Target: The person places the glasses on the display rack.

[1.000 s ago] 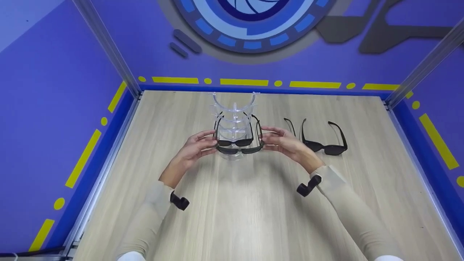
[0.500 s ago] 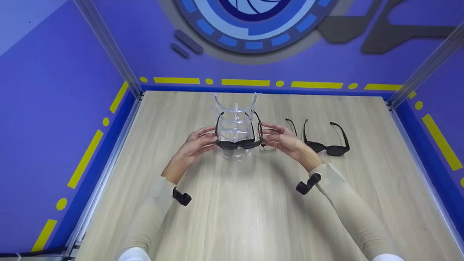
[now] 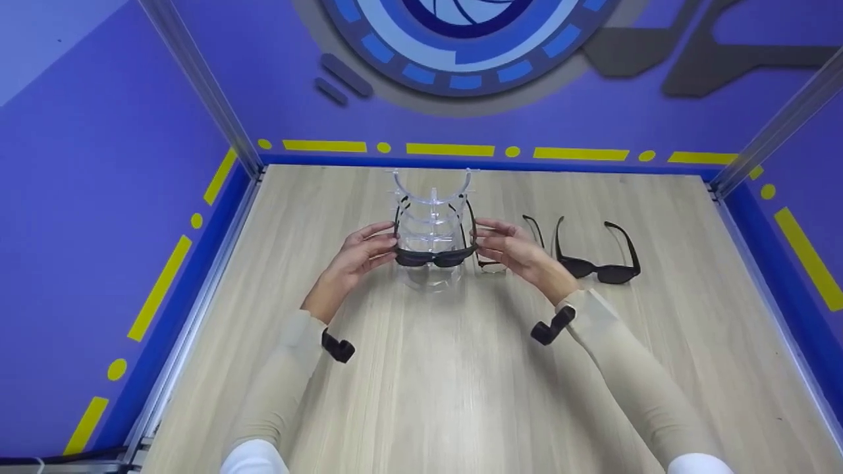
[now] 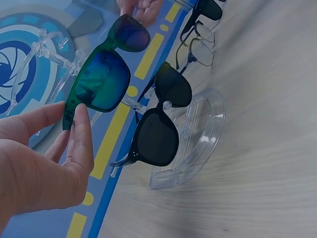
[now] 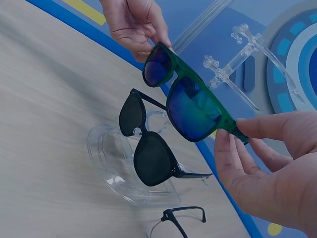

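Observation:
My left hand (image 3: 359, 255) and right hand (image 3: 517, 253) hold a pair of green-framed sunglasses (image 4: 104, 79) with blue-green mirrored lenses, one at each side. Fingers and thumb pinch the frame near the hinges, as the right wrist view shows. The lenses face me, in front of a clear plastic display stand (image 3: 431, 284) with several tiers. Lower on that stand sit black sunglasses (image 5: 153, 158) with dark lenses, just below the held pair. In the head view the two pairs overlap.
To the right of the stand, thin-framed eyeglasses (image 3: 491, 266) lie partly hidden behind my right hand. Farther right, black sunglasses (image 3: 616, 273) lie with temples spread on the wooden table (image 3: 428, 395). Blue printed panels (image 3: 527, 125) enclose the back and sides.
The green-framed sunglasses have risen slightly in the head view and now overlap the black pair on the stand. The eyeglasses beside my right hand have come into sight.

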The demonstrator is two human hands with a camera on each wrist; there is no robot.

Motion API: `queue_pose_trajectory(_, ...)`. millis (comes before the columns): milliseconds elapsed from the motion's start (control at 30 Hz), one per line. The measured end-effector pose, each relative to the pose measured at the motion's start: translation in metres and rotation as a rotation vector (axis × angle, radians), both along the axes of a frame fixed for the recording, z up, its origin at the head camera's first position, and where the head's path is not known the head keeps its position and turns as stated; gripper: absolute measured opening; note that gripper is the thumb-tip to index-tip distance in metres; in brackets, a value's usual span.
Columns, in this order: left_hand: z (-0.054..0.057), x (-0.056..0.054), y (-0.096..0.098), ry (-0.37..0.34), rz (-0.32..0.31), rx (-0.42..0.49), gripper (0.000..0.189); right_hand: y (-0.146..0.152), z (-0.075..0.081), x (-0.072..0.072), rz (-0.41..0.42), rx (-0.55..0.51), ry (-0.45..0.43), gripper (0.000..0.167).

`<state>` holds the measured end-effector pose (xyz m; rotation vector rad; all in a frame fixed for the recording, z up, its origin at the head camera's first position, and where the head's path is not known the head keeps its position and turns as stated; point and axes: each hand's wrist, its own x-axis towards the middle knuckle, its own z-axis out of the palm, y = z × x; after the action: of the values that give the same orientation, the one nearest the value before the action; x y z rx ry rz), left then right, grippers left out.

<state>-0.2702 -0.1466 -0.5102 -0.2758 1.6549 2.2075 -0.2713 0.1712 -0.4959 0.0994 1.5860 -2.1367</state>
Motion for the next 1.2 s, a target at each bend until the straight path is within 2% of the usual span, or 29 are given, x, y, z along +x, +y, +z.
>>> queue_pose_trajectory(233,-0.001,-0.008,0.003,0.014,0.010,0.009,0.048,-0.002,-0.004,-0.008,-0.033,0.009,-0.006,0.053)
queue_pose_trajectory(600,-0.004,-0.025,0.006,0.001,0.067,-0.019,0.045,-0.009,-0.010,-0.016,-0.067,-0.004,-0.017,0.050)
queue_pose_trajectory(900,-0.010,-0.028,0.006,-0.009,0.081,-0.012,0.044,-0.014,-0.017,-0.020,-0.105,-0.025,-0.020,0.049)
queue_pose_trajectory(1200,-0.014,-0.030,0.006,-0.013,0.098,-0.006,0.044,-0.020,-0.023,-0.021,-0.167,-0.024,-0.027,0.034)
